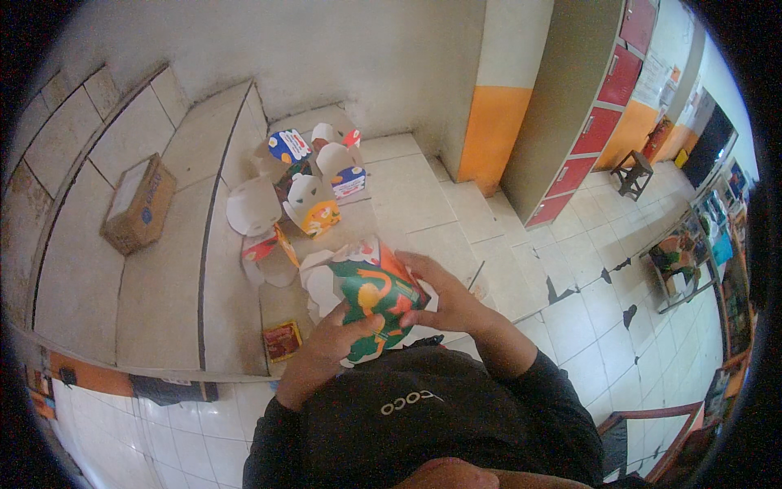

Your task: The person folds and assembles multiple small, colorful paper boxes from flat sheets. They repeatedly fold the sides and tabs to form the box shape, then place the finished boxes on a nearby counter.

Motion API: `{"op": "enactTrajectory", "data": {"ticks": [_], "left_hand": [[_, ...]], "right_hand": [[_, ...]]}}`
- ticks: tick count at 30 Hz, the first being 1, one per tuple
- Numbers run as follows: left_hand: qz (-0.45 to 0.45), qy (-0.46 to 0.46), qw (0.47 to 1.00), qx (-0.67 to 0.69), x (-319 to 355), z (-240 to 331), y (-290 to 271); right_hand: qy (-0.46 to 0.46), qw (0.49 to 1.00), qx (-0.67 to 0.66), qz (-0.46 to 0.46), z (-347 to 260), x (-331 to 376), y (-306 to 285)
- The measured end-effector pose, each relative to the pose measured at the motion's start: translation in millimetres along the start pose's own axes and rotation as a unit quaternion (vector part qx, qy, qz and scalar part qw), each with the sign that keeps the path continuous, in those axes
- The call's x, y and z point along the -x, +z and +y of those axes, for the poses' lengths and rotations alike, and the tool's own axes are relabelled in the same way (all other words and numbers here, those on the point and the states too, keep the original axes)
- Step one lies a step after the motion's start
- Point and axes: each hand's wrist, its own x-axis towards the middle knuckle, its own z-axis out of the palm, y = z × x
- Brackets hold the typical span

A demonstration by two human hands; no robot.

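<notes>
The carton (pixel 375 300) lies between both hands, just before the shirt (pixel 432 416), long axis roughly fore-and-aft. The left hand (pixel 344 332) pinches its near-left edge, the right hand (pixel 446 300) its right side; white flaps (pixel 316 279) face left.

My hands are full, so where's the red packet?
In the head view, the red packet lies lower left of centre on the tiled step, just left of your left hand, below the open cartons.

The left hand (pixel 336 332) and the right hand (pixel 441 297) hold a green carton (pixel 371 289). At its eleven o'clock are open boxes (pixel 314 213); at ten, a brown box (pixel 140 205).
</notes>
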Motion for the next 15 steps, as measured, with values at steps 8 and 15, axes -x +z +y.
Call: {"op": "enactTrajectory", "data": {"ticks": [8, 15], "left_hand": [[-0.151, -0.059, 0.927, -0.338, 13, 29, 1], [-0.157, -0.074, 0.952, -0.252, 13, -21, -9]], "right_hand": [[0.085, 0.987, 0.113, -0.073, -27, 0, 14], [0.081, 0.978, 0.005, -0.190, -16, 6, 19]]}}
